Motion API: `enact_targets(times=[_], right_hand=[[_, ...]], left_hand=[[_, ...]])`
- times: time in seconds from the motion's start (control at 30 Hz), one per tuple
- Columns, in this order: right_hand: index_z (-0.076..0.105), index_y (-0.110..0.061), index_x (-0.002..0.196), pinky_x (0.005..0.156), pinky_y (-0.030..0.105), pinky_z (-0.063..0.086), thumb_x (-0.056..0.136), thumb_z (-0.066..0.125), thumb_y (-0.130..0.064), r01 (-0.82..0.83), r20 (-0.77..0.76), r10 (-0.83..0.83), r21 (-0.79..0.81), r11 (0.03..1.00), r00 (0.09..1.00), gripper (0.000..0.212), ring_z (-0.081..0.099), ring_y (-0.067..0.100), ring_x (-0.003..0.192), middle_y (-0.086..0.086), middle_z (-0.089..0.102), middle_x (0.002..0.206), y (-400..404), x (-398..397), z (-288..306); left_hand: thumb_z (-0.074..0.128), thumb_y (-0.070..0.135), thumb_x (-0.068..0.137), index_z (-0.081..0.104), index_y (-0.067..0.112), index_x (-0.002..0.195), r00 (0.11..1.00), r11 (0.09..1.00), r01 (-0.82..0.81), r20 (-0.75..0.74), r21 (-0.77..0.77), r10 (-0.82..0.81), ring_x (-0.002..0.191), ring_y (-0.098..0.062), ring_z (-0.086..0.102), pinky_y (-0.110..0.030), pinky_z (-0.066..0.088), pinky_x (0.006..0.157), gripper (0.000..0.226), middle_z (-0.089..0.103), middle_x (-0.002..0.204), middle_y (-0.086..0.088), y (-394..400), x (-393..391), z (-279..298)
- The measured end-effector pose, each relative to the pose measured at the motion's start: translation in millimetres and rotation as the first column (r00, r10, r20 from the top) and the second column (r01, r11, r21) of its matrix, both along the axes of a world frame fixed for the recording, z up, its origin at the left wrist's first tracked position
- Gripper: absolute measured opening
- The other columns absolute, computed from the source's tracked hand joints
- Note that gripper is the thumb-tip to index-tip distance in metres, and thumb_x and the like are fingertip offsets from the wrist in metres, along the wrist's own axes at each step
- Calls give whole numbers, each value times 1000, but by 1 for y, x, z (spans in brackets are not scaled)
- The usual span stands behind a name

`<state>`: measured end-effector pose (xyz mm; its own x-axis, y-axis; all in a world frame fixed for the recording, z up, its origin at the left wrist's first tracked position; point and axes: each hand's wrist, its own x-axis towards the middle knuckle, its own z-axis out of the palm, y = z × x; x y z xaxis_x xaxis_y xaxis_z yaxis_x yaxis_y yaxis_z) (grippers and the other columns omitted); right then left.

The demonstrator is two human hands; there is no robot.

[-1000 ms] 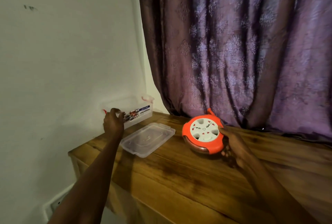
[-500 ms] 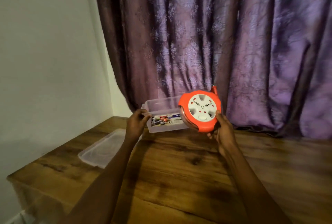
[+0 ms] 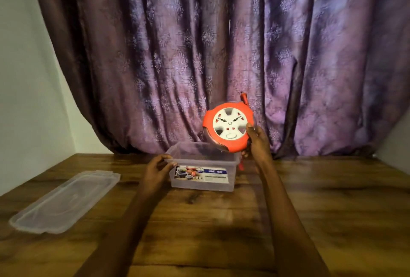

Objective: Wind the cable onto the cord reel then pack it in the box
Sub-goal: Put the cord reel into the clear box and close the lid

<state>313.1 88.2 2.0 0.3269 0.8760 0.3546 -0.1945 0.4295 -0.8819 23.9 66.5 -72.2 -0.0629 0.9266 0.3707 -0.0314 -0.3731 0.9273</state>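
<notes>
An orange cord reel [image 3: 228,126] with a white socket face is held tilted in the air above the back right corner of a clear plastic box [image 3: 203,173]. My right hand [image 3: 257,141] grips the reel's right edge. The box stands open on the wooden table [image 3: 199,228], with a "MULTI-BOX" label on its front wall. My left hand [image 3: 156,171] holds the box's left rim. An orange handle sticks up from the reel's top right. No loose cable shows.
The box's clear lid [image 3: 64,202] lies flat on the table at the left. A purple patterned curtain [image 3: 199,54] hangs right behind the table. A pale wall [image 3: 26,76] stands at the left.
My left hand pulled the box from the left wall toward the table's middle. My right hand lifted the reel off the table and carried it over the box. The view swung right.
</notes>
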Motion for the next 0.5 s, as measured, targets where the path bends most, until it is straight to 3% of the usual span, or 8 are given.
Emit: enact_targets(times=[0.1, 0.2, 0.33, 0.4, 0.47, 0.5], right_hand=[[55, -13, 120, 32, 17, 35, 101, 55, -35, -29, 159, 29, -3, 1000, 987, 30, 44, 12, 31, -5, 47, 45, 5, 9, -3], [54, -25, 117, 39, 20, 39, 98, 58, -39, -71, 358, 70, -9, 997, 931, 24, 53, 16, 45, -2, 62, 62, 10, 11, 0], [53, -28, 121, 43, 23, 40, 97, 57, -46, -158, 649, 178, -89, 983, 740, 30, 54, 9, 45, -10, 65, 62, 20, 6, 9], [54, -28, 120, 46, 24, 42, 96, 59, -46, -179, 741, 225, -142, 973, 633, 31, 58, 11, 53, -6, 69, 78, 25, 2, 14], [56, -23, 121, 49, 23, 49, 97, 61, -38, -262, 746, 324, -205, 943, 582, 28, 67, 8, 64, -1, 73, 96, 31, -2, 15], [57, -18, 124, 58, 25, 55, 98, 61, -32, -310, 736, 380, -239, 920, 560, 30, 70, 8, 76, 4, 73, 106, 35, -4, 15]], left_hand=[[70, 19, 91, 67, 24, 104, 998, 999, -37, -54, -3, 37, 86, -14, 74, -37, 61, 55, 15, 74, 98, 8, -2, 2, -7], [72, 24, 89, 67, 33, 105, 988, 996, -87, -124, 9, 88, 85, -18, 74, -46, 62, 55, 19, 73, 101, 1, -1, 0, -10], [78, 46, 78, 60, 43, 117, 965, 993, -113, -234, 42, 120, 97, -21, 71, -44, 63, 60, 44, 68, 115, 5, 1, -11, -18], [78, 55, 74, 59, 43, 119, 956, 990, -127, -258, 67, 140, 100, -19, 71, -45, 63, 66, 50, 69, 114, 8, 0, -14, -20], [76, 59, 72, 59, 41, 120, 953, 988, -135, -262, 72, 150, 98, -17, 72, -45, 63, 69, 53, 71, 111, 9, 0, -15, -21], [75, 58, 72, 59, 40, 120, 949, 987, -142, -272, 70, 156, 98, -17, 72, -46, 63, 71, 54, 71, 111, 8, 0, -14, -22]])
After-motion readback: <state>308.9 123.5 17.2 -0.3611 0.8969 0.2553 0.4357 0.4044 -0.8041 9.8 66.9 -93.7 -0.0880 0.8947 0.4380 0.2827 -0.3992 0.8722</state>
